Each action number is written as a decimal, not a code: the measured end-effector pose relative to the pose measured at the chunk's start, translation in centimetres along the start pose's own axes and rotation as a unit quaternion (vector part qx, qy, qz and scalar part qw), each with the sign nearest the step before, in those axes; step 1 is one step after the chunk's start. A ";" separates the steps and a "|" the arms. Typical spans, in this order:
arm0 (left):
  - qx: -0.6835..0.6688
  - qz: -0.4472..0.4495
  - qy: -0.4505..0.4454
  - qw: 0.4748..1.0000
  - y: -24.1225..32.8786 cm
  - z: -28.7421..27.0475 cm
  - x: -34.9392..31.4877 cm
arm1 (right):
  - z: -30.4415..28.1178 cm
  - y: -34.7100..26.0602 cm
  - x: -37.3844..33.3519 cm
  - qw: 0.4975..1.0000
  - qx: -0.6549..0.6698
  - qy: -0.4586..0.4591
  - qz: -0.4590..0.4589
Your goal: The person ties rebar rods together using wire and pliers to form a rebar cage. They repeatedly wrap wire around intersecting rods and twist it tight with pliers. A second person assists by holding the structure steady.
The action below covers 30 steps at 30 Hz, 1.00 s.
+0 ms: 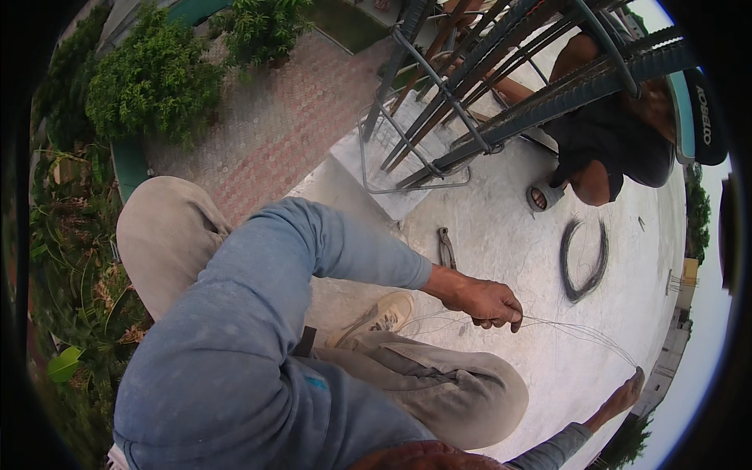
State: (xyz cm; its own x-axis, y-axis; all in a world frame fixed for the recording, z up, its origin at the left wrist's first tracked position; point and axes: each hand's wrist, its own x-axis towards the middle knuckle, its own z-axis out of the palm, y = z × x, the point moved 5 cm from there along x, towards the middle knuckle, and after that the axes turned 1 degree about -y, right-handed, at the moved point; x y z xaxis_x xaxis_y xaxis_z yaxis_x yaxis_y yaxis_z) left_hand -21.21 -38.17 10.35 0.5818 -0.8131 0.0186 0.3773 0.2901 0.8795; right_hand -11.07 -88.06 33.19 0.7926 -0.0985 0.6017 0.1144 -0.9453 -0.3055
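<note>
My left hand (487, 302) is closed around several thin tie wires (583, 329), out in front of my bent knee. From this fist the wires run right to my right hand (623, 398), whose fingers are closed on their far end. The loose ends trail back from the left fist over my shoe. On the pale concrete just beyond the left wrist lies a pair of pincers (446, 247). A curved bundle of dark wire (584, 262) rests on the slab, apart from both hands.
Steel rebars (501, 86) with stirrups rise from a raised concrete base (392, 200) ahead. Another person (603, 141) in dark clothes and a cap crouches beyond them. Past the slab's left edge lie paving (258, 149) and green bushes (153, 82).
</note>
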 end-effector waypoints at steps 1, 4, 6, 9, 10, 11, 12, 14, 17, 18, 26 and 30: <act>0.008 -0.032 -0.003 0.999 0.5 0.1 -0.5 | -1.2 1.5 0.3 0.998 -0.052 0.011 -0.026; 0.083 -0.044 -0.011 0.996 2.7 1.0 -2.9 | -2.5 5.1 0.2 0.986 -0.161 -0.031 -0.039; 0.152 -0.064 -0.031 0.986 4.0 1.5 -5.4 | -2.5 7.0 -1.5 0.961 -0.249 -0.117 0.023; 0.172 -0.150 -0.072 0.971 6.3 0.4 -10.4 | -0.6 7.1 -4.9 0.899 -0.410 -0.156 0.012; 0.166 -0.192 -0.063 0.965 7.1 -0.4 -12.1 | 0.3 6.5 -6.1 0.907 -0.392 -0.154 -0.016; 0.156 -0.207 -0.037 0.965 8.1 -0.9 -13.8 | 1.5 6.3 -7.0 0.882 -0.436 -0.180 -0.003; 0.147 -0.225 -0.012 0.963 9.0 -1.6 -15.6 | 2.7 5.9 -8.3 0.869 -0.453 -0.196 -0.003; 0.287 -0.248 -0.015 0.925 11.3 -3.4 -19.1 | 5.6 3.9 -10.6 0.862 -0.439 -0.246 -0.059; 0.432 -0.245 0.080 0.864 13.6 -5.9 -24.9 | 11.5 -1.8 -14.4 0.857 -0.309 -0.382 -0.159; 0.459 -0.252 0.118 0.844 14.0 -7.1 -27.1 | 13.3 -4.4 -15.9 0.855 -0.229 -0.431 -0.174; 0.805 -0.259 0.201 0.494 13.7 -13.7 -50.2 | 21.3 -26.3 -22.3 0.613 0.065 -0.754 -0.226; 0.790 -0.353 0.232 0.445 11.1 -13.1 -59.7 | 22.2 -31.3 -19.9 0.427 0.154 -0.890 -0.047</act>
State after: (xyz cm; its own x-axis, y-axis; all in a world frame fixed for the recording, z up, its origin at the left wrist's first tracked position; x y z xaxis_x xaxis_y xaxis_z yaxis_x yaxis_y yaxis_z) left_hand -42.35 20.17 12.78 0.9444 -0.1227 -0.3051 -0.1803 -0.9691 -0.1684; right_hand -17.09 -49.63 14.37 -0.0563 0.5863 -0.8082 0.0510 -0.8067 -0.5888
